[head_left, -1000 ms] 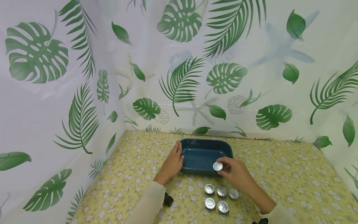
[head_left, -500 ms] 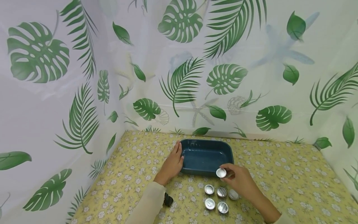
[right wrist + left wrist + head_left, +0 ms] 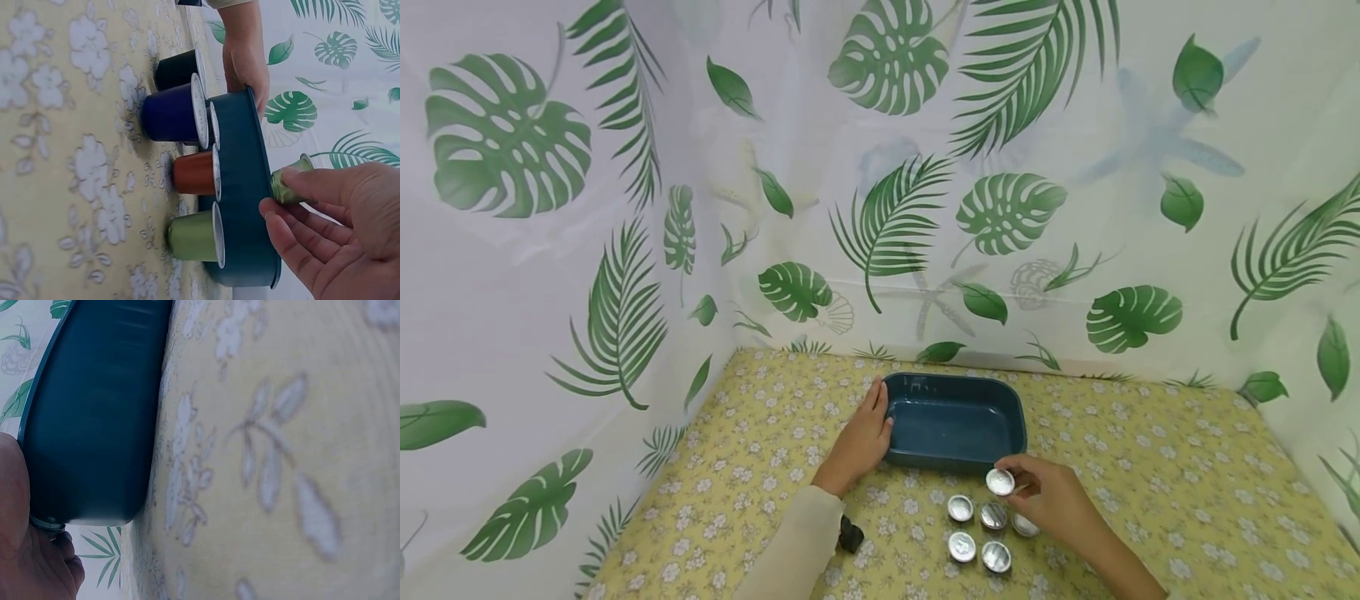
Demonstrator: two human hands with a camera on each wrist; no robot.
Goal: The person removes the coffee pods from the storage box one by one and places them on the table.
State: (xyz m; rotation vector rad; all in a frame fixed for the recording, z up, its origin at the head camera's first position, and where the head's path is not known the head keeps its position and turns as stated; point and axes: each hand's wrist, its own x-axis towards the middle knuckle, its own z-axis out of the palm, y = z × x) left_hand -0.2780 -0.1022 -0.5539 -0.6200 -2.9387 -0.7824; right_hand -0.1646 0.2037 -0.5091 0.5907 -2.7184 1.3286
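Observation:
My left hand (image 3: 859, 437) grips the left rim of a dark teal rectangular dish (image 3: 955, 429), thumb at the edge. Nothing lies inside the dish in the head view. My right hand (image 3: 1052, 502) pinches a light green coffee capsule (image 3: 290, 181) between thumb and fingers, just outside the dish's near right corner. Its silver foil lid faces up toward the head camera. Several foil-lidded capsules stand in two rows in front of the dish, among them a green capsule (image 3: 195, 237), an orange capsule (image 3: 195, 173) and a blue capsule (image 3: 172, 117). My right hand partly covers the rightmost capsule (image 3: 1025, 527).
A yellow floral cloth (image 3: 760, 483) covers the table. White leaf-printed sheets (image 3: 880, 333) hang behind it and on the left. A black strap piece (image 3: 851, 535) sits at my left wrist.
My right hand has drawn back from over the dish's near right corner toward the standing capsules, still pinching the green capsule. My left hand stays on the rim.

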